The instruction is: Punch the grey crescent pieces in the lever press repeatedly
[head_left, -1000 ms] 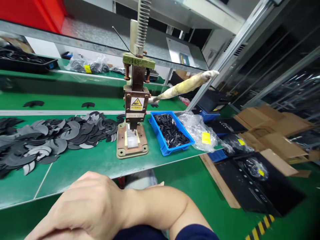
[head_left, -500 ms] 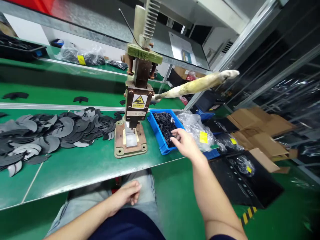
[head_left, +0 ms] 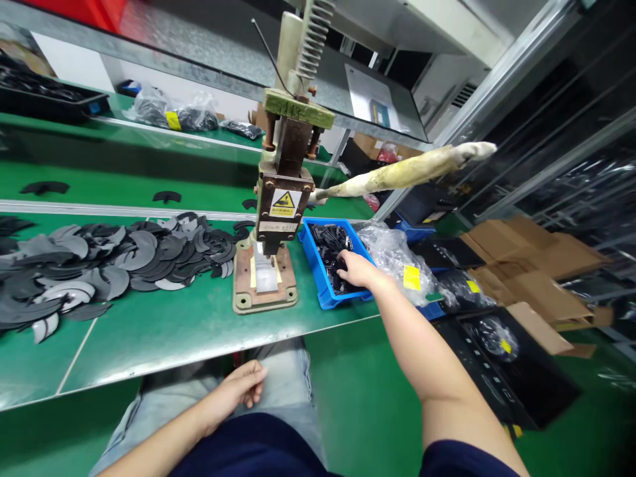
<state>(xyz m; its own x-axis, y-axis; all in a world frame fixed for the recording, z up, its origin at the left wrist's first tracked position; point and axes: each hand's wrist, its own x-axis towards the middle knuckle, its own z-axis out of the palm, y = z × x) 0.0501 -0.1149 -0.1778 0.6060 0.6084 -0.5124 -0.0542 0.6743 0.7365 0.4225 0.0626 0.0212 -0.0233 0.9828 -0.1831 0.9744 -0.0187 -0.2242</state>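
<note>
My right hand (head_left: 358, 270) reaches into a blue plastic bin (head_left: 325, 296) on the bench. Its thumb and forefinger are apart, with the fingertips down among small black plastic parts (head_left: 328, 240); I see nothing clearly gripped. My left hand (head_left: 243, 384) rests over my lap below the bench edge, fingers loosely curled, with nothing showing in them. Left of the bin stands a hand press (head_left: 283, 199) with a pale block (head_left: 267, 278) on its base. Curved flat black and grey pieces (head_left: 144, 255) lie piled to the left of the press.
The press's wrapped lever (head_left: 412, 172) sticks out to the right above the bin. Clear plastic bags (head_left: 390, 248) lie right of the bin. Cardboard boxes (head_left: 531, 258) and a black case (head_left: 511, 371) stand farther right. A shelf (head_left: 199, 56) runs above the bench.
My right hand has moved a little left and deeper into the blue bin, down to the black parts. The left hand stays over my lap. The view has shifted slightly.
</note>
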